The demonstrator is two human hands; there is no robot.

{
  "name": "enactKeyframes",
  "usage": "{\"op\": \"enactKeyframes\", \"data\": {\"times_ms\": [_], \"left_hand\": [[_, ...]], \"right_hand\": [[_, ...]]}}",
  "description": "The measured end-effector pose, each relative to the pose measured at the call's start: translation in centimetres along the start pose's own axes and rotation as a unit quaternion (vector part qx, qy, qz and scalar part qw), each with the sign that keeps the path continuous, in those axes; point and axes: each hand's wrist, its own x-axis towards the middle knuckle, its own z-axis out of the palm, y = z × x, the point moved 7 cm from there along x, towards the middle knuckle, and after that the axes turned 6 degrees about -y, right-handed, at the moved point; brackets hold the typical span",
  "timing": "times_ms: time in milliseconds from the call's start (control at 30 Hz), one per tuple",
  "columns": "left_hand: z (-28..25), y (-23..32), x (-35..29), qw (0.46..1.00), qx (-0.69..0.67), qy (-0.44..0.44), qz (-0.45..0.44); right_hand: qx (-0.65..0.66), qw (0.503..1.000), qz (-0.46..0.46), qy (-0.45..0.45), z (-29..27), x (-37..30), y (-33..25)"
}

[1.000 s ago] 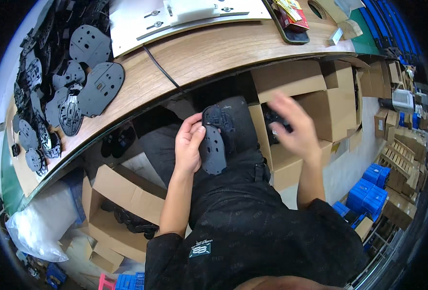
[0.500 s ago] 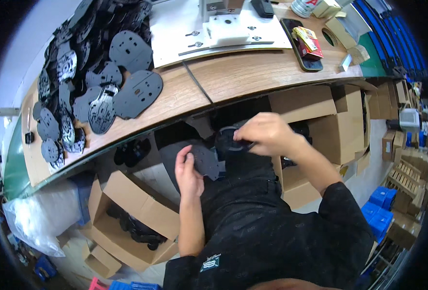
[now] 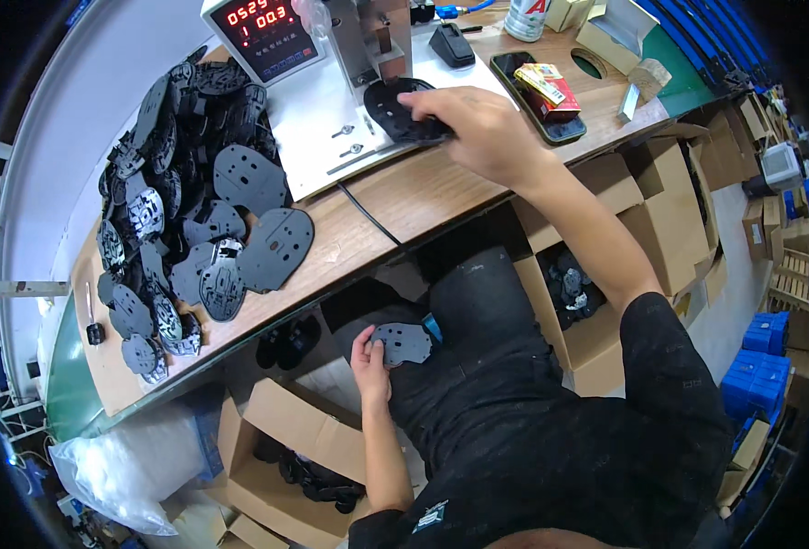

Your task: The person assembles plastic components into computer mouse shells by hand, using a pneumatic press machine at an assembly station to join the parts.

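My left hand [image 3: 370, 368] is over my lap, its fingers closed on the edge of a flat dark-grey plastic plate [image 3: 402, 345] with small holes. A bit of blue shows beside that plate's far edge. My right hand [image 3: 491, 133] reaches up to the bench and grips a black rounded plastic part [image 3: 388, 112] by its right side. That part sits at the foot of a metal press [image 3: 381, 41], over its white base plate [image 3: 308, 137]; whether it rests fully on the fixture, I cannot tell.
Many black plastic plates [image 3: 262, 247] are heaped at the bench's left, near a screwdriver [image 3: 94, 331]. A controller with red digits [image 3: 262, 37] stands behind. A phone [image 3: 564, 131] under small boxes lies right. Open cardboard boxes [image 3: 304, 425] with black parts flank my legs.
My right hand has risen from above my lap to the press, carrying the black part. The left hand still holds the grey plate over my lap. The view now takes in more of the bench.
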Motion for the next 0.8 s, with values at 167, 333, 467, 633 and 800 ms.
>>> {"op": "enactKeyframes", "data": {"times_ms": [167, 333, 467, 633, 800], "left_hand": [[-1.1, -0.2, -0.3, 0.998, -0.045, 0.021, 0.026], [-0.9, 0.0, -0.1, 0.998, -0.069, 0.011, 0.006], [-1.1, -0.4, 0.1, 0.997, -0.073, -0.007, -0.003], [-1.4, -0.5, 0.1, 0.997, -0.082, 0.003, -0.004], [-1.5, -0.4, 0.3, 0.998, -0.066, -0.010, 0.011]], "right_hand": [[-0.067, 0.997, -0.018, -0.042, 0.2, 0.8, -0.9], [-0.096, 0.990, -0.031, -0.101, 0.7, 1.1, -2.1], [-0.079, 0.984, -0.047, -0.155, 0.4, 2.0, -0.8], [-0.084, 0.981, -0.065, -0.164, 0.9, 1.9, -1.8], [-0.119, 0.974, -0.063, -0.184, 1.1, 1.9, -2.1]]}}
